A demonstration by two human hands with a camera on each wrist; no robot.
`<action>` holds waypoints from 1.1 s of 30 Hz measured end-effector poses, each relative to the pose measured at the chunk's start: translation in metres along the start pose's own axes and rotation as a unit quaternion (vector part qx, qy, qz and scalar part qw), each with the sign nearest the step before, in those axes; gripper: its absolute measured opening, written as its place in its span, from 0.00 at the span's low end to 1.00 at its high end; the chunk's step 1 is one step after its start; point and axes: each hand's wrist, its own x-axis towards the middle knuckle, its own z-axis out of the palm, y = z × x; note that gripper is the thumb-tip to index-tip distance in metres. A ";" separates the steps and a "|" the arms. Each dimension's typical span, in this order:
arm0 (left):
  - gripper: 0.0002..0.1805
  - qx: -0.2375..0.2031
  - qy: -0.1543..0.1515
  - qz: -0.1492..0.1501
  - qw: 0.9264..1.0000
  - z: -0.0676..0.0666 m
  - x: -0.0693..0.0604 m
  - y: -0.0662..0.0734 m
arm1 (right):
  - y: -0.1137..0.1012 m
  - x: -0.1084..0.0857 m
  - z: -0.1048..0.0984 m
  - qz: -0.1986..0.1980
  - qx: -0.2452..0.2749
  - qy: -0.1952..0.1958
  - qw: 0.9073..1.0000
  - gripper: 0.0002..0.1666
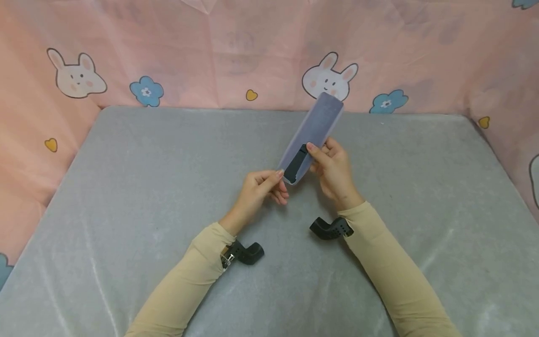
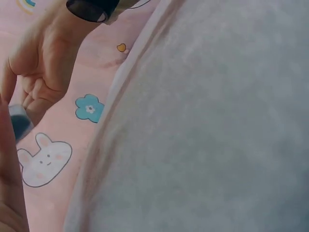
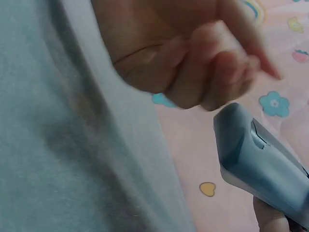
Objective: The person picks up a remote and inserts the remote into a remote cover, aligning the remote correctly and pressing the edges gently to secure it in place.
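A long, narrow blue-grey object with rounded corners and a dark inset panel near its lower end is held tilted above the table. Its exact kind cannot be told. The right hand grips it along one side, thumb lying by the top of the dark panel. In the right wrist view, a notch shows near the object's near end. At that lower end is the left hand, fingers loosely curled; the right wrist view shows this hand blurred, with a gap between its fingertips and the object.
A grey cloth covers the table. Behind it hangs a pink curtain printed with rabbits, flowers and hearts. Black camera mounts sit on the left wrist and the right wrist, beside beige sleeves.
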 end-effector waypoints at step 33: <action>0.17 -0.031 -0.103 0.040 0.993 0.009 -0.005 0.002 | -0.021 -0.003 0.004 0.048 0.082 -0.019 0.995 0.07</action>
